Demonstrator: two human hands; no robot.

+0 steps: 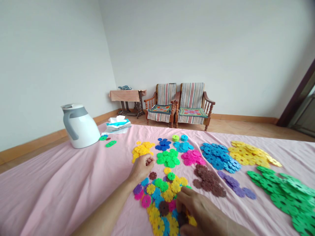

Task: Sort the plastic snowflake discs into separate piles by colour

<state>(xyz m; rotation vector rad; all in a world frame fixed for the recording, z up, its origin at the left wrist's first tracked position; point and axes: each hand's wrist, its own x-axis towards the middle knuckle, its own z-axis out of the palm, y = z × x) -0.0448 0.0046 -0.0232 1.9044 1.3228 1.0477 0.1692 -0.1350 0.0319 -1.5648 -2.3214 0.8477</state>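
My left hand (144,166) is closed, its fingers curled in, just beside a pile of yellow notched plastic discs (142,149); whatever it may hold is hidden. Over a heap of mixed-colour discs (157,193) bends my right hand (197,208). Its thumb and fingers are apart, with a brown disc (182,219) lying between them. Ahead of the mixed heap are single-colour piles: bright green discs (168,158), dark blue discs (163,144), light blue discs (182,147) and pink discs (193,157). Brown discs (209,180) lie beyond my right hand.
Larger blue (219,157), yellow (251,153), purple (236,185) and green discs (285,190) spread to the right. A white-grey jug (83,127), a tissue box (119,124) and a few loose discs (110,143) stand left on the pink cloth (73,183). Two chairs (192,98) are behind.
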